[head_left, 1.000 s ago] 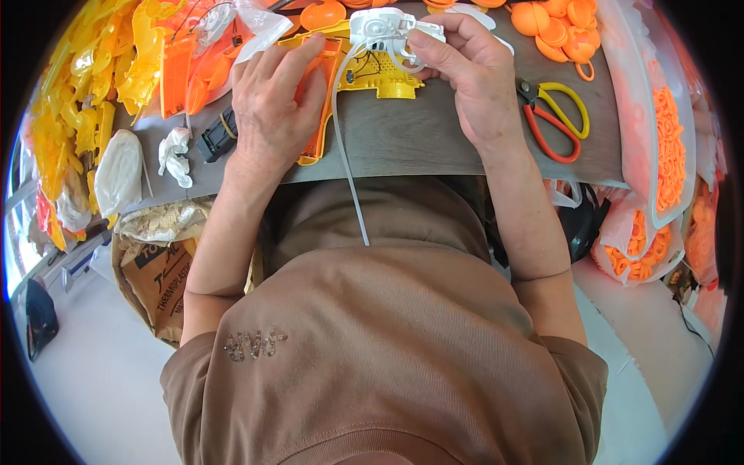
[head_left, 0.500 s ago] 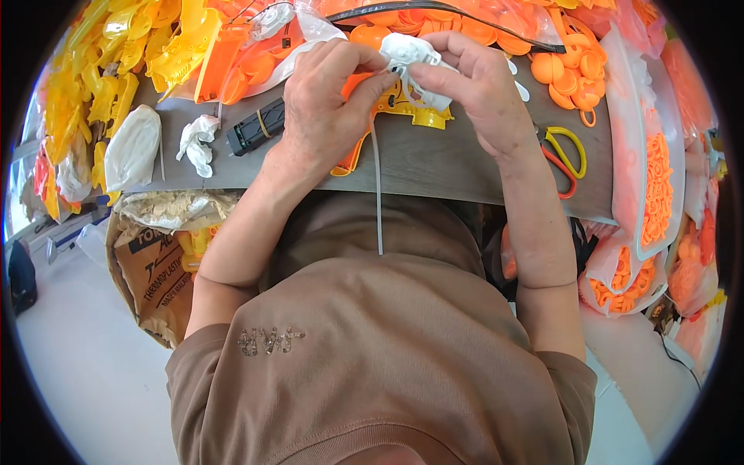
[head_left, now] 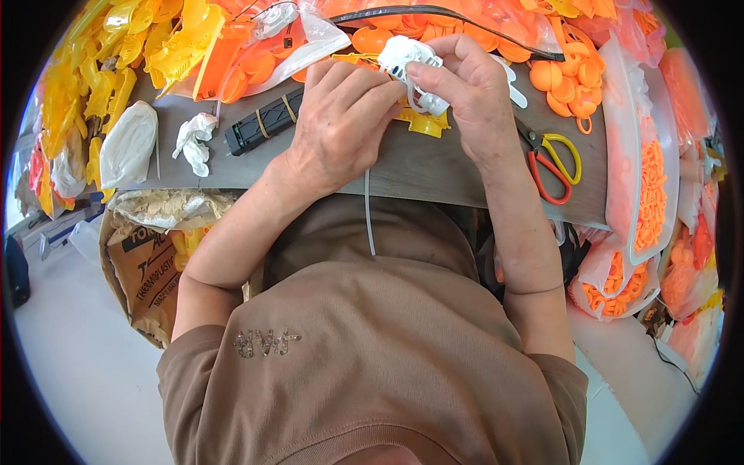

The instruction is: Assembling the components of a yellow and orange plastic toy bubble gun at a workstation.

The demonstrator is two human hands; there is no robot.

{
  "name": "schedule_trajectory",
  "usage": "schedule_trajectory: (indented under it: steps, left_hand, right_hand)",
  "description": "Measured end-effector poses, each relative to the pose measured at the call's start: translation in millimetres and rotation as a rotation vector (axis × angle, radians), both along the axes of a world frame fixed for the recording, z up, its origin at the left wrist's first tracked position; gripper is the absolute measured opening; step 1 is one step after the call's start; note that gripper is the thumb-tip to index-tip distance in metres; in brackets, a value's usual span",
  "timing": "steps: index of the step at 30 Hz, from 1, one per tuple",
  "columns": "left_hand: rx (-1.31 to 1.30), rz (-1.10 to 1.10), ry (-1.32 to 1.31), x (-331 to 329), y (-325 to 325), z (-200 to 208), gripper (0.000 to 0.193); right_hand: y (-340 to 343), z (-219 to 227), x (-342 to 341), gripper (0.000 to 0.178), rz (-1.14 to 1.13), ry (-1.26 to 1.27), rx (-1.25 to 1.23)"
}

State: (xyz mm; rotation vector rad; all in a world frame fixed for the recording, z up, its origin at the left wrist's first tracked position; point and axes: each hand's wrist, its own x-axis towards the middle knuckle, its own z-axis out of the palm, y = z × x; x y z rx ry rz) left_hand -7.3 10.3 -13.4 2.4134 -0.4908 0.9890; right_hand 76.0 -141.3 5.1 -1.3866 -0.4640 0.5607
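Hands (head_left: pixel 341 128) curled; right (head_left: pixel 477 101) pinching white plastic mechanism (head_left: pixel 408 53).

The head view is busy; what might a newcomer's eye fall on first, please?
Probably the bright yellow parts heaped at upper left. Near top centre, the right hand holds a white mechanism, the left hand close beside it. A red-and-yellow-handled cutting tool lies right of the right wrist.

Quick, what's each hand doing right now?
Left hand: curled beside the white plastic part; its fingertips are hidden, so its grip can't be told.
Right hand: closed, holding the white plastic part.
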Motion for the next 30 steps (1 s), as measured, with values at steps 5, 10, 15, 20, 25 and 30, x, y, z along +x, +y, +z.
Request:
schedule_trajectory:
  steps: [5, 10, 15, 20, 25, 30]
  left_hand:
    - [0.178, -0.103, 0.06, 7.8, 16.6, 17.8, 0.026]
    - [0.193, -0.235, 0.035, 23.8, 13.4, 29.2, 0.038]
    - [0.215, -0.198, 0.074, 22.1, 14.7, 26.2, 0.048]
    - [0.115, -0.157, 0.102, 15.4, 15.8, 21.7, 0.054]
    - [0.005, -0.203, 0.087, 13.9, 7.8, 11.9, 0.053]
    - [0.153, -0.233, 0.031, 16.9, 7.0, 14.3, 0.05]
  right_hand:
    - [-4.2, 6.4, 4.5, 0.02, 0.087, -0.063, -0.123]
    - [-8.0, 12.2, 11.0, 0.019, 0.219, -0.156, -0.181]
    - [-14.4, 26.3, 0.0, 0.04, 0.166, -0.011, -0.107]
    - [-52.5, 5.0, -7.1, 0.069, 0.08, -0.598, -0.362]
    - [-56.2, -27.4, -17.6, 0.08, 0.141, -0.908, -0.502]
    - [-49.5, -7.5, -8.3, 0.079, 0.152, -0.772, -0.349]
